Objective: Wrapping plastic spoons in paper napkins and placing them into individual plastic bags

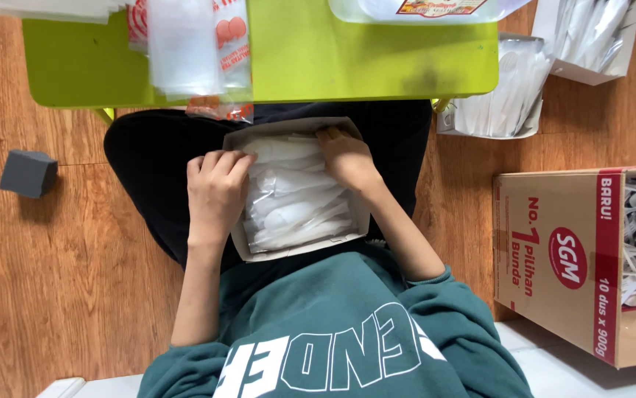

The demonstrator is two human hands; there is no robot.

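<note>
A small cardboard box (238,243) rests on my lap, filled with several clear-wrapped white plastic spoons (296,206). My left hand (216,193) lies palm down on the box's left side, fingers curled onto the wrapped spoons. At the far right corner of the box, my right hand (347,158) presses its fingers into the pile of packets. Whether either hand actually grips a packet is hidden by the fingers.
A lime-green low table (318,66) stands just beyond my knees, with clear plastic bags (185,48) hanging over its edge. More boxes of white cutlery (506,92) sit at the right, with a large brown carton (553,258) holding loose spoons. A grey block (28,173) lies on the wooden floor at left.
</note>
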